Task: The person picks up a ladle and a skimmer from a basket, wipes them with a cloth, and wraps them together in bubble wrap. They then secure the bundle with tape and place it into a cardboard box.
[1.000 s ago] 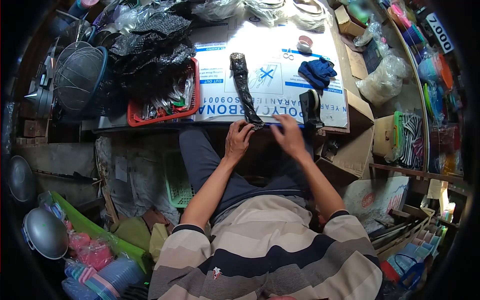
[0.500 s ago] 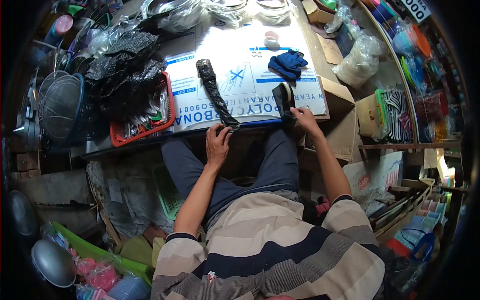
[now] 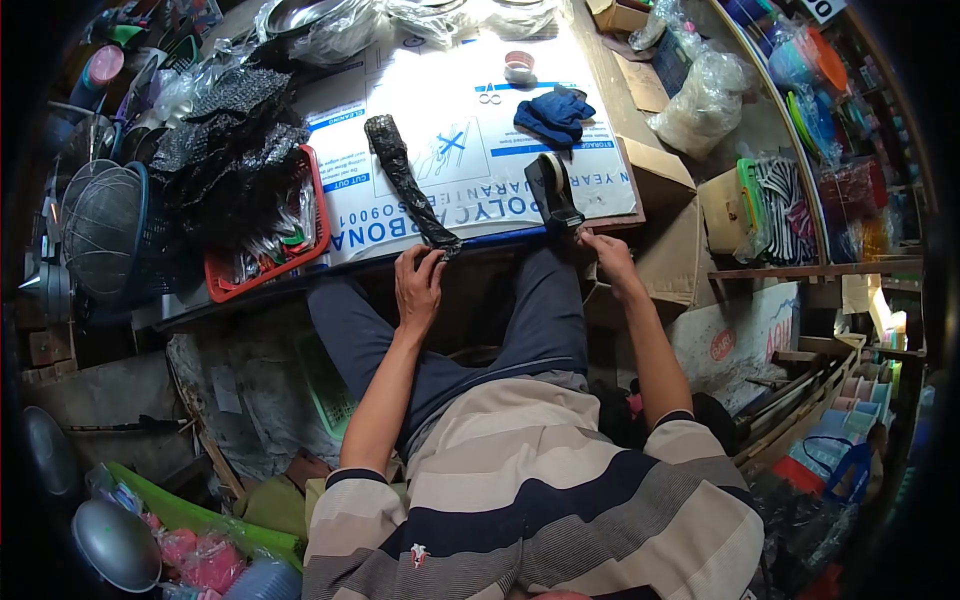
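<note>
A long, narrow bundle wrapped in black plastic (image 3: 402, 175) lies slanting across the printed white sheet (image 3: 350, 160) on the table. My left hand (image 3: 418, 288) is at the table's front edge, its fingers closed on the bundle's near end. To the right stands a black tape dispenser (image 3: 555, 195) with a roll in it. Just off its near end, my right hand (image 3: 612, 262) pinches thumb and fingertips together; whatever is between them is too small to make out. Beyond the dispenser sit a crumpled blue cloth (image 3: 556, 115) and a roll of tape (image 3: 519, 67).
A red basket (image 3: 322, 205) of packed items sits left of the sheet, beside a heap of black plastic (image 3: 230, 130). Wire strainers (image 3: 100, 230) crowd the far left. Cardboard (image 3: 655, 210) and a striped bundle (image 3: 783, 200) are at right. Scissors are printed on the sheet.
My right hand has drawn back from the tape dispenser toward my body, still pinching. My left hand stays at the bundle's near end. The whole view has shifted slightly.
</note>
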A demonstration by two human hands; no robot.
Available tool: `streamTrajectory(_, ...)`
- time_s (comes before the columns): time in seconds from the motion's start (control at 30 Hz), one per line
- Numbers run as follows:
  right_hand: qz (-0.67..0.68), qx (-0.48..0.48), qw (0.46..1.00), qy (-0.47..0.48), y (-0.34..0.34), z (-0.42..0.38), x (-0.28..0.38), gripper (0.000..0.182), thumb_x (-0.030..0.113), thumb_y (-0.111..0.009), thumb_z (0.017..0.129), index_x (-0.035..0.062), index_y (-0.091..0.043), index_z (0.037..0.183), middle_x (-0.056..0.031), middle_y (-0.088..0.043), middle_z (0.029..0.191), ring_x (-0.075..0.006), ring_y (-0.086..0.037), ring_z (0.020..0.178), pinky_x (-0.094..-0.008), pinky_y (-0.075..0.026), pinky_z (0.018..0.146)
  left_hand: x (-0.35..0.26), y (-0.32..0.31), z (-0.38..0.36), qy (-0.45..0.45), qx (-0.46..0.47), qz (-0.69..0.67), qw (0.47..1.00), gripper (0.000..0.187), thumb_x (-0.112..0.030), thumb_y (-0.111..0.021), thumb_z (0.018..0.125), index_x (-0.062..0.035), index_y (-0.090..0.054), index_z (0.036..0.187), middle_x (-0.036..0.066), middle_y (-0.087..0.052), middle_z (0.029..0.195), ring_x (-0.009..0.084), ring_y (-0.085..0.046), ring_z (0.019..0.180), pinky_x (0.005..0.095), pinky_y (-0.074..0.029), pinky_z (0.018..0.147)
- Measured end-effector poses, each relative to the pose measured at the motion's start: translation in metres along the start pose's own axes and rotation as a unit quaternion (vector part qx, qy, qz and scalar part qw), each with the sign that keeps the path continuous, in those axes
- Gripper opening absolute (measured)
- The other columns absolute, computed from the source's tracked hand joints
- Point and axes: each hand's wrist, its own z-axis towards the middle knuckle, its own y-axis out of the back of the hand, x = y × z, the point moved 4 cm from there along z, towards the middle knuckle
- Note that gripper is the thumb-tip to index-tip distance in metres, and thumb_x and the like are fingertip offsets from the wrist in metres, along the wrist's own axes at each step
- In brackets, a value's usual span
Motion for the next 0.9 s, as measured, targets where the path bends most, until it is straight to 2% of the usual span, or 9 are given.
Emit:
streamTrajectory(0.07, 0.028, 0.014, 1.0, 0.002, -0.002, 0.001, -0.011, 0.034, 0.035, -0.072, 0.104, 0.0032, -0.082, 0.111, 0.0003, -0.077, 0.097, -0.0077, -0.065, 0.091, -0.0259, -0.049, 0.081, 0.002, -0.001, 0.0, -0.003, -0.003, 0.002, 1.0, 0.026, -0.012, -0.077, 0.097, -0.0112, -0.076, 0.123, 0.011, -0.062, 0.126, 0.0338, -0.059, 0.119, 0.0443, -0.052, 0.101)
streamTrajectory(0.27, -0.014, 0.028, 0.999, -0.041, -0.005, 0.001, -0.017, 0.035, 0.038, -0.074, 0.104, 0.0049, -0.082, 0.112, 0.002, -0.073, 0.09, -0.0059, -0.062, 0.083, -0.0235, -0.046, 0.077, 0.001, -0.001, 0.0, -0.011, -0.004, -0.001, 1.0, 0.026, -0.012, -0.077, 0.096, -0.0107, -0.076, 0.123, 0.011, -0.062, 0.126, 0.0336, -0.059, 0.12, 0.044, -0.052, 0.101)
streamTrajectory(0.4, -0.036, 0.017, 0.999, -0.011, -0.008, 0.003, -0.024, 0.036, 0.039, -0.075, 0.103, 0.0041, -0.083, 0.111, 0.0018, -0.073, 0.091, -0.0067, -0.06, 0.079, -0.0252, -0.046, 0.073, 0.002, -0.002, 0.0, -0.002, -0.011, -0.004, 1.0, 0.025, -0.014, -0.078, 0.095, -0.0111, -0.076, 0.12, 0.01, -0.064, 0.124, 0.0329, -0.06, 0.119, 0.0452, -0.05, 0.103)
streamTrajectory(0.5, -0.038, 0.008, 0.999, 0.011, -0.016, 0.012, -0.033, 0.038, 0.038, -0.076, 0.102, 0.0021, -0.083, 0.109, 0.0011, -0.074, 0.091, -0.0073, -0.06, 0.08, -0.027, -0.046, 0.071, 0.002, -0.002, -0.001, 0.002, -0.016, -0.001, 1.0, 0.025, -0.015, -0.078, 0.095, -0.0118, -0.077, 0.12, 0.009, -0.064, 0.124, 0.0325, -0.06, 0.12, 0.0453, -0.05, 0.103)
streamTrajectory(0.57, -0.047, -0.008, 0.998, -0.036, -0.022, 0.015, -0.033, 0.038, 0.038, -0.079, 0.099, 0.001, -0.083, 0.103, -0.0005, -0.074, 0.088, -0.0084, -0.061, 0.08, -0.0285, -0.046, 0.072, 0.001, 0.0, 0.0, -0.003, -0.018, 0.005, 1.0, 0.024, -0.014, -0.078, 0.096, -0.0114, -0.077, 0.12, 0.01, -0.064, 0.123, 0.0332, -0.06, 0.118, 0.0452, -0.051, 0.101)
streamTrajectory(0.67, -0.091, -0.016, 0.995, -0.032, -0.029, 0.032, -0.032, 0.038, 0.038, -0.081, 0.096, 0.0006, -0.082, 0.097, -0.0015, -0.074, 0.084, -0.0084, -0.062, 0.08, -0.0286, -0.047, 0.074, 0.001, 0.003, 0.001, -0.006, -0.021, 0.007, 1.0, 0.024, -0.013, -0.077, 0.095, -0.0114, -0.077, 0.119, 0.01, -0.064, 0.121, 0.0339, -0.06, 0.117, 0.0459, -0.051, 0.1)
streamTrajectory(0.77, -0.119, 0.036, 0.992, 0.001, -0.051, 0.048, -0.046, 0.037, 0.038, -0.082, 0.095, 0.001, -0.082, 0.093, -0.0025, -0.075, 0.083, -0.0092, -0.062, 0.077, -0.0298, -0.047, 0.071, -0.001, 0.001, 0.0, -0.004, -0.018, -0.003, 1.0, 0.024, -0.013, -0.078, 0.095, -0.0119, -0.077, 0.119, 0.01, -0.063, 0.122, 0.0339, -0.06, 0.116, 0.046, -0.05, 0.1)
streamTrajectory(0.8, -0.137, 0.041, 0.989, -0.023, -0.06, 0.039, -0.041, 0.036, 0.038, -0.081, 0.095, 0.0018, -0.083, 0.094, -0.0027, -0.076, 0.085, -0.0087, -0.063, 0.076, -0.029, -0.047, 0.069, 0.0, 0.0, -0.001, -0.004, -0.021, -0.004, 1.0, 0.025, -0.013, -0.078, 0.094, -0.0122, -0.077, 0.119, 0.01, -0.063, 0.122, 0.0339, -0.06, 0.116, 0.046, -0.05, 0.1)
streamTrajectory(0.9, -0.107, 0.083, 0.991, -0.001, -0.101, 0.026, -0.033, 0.038, 0.039, -0.079, 0.098, 0.0022, -0.084, 0.104, -0.0023, -0.077, 0.085, -0.0072, -0.063, 0.077, -0.0259, -0.048, 0.072, 0.002, 0.004, 0.002, -0.004, -0.035, 0.002, 0.999, 0.025, -0.014, -0.079, 0.093, -0.0131, -0.077, 0.118, 0.009, -0.063, 0.122, 0.0329, -0.061, 0.118, 0.0459, -0.051, 0.1)
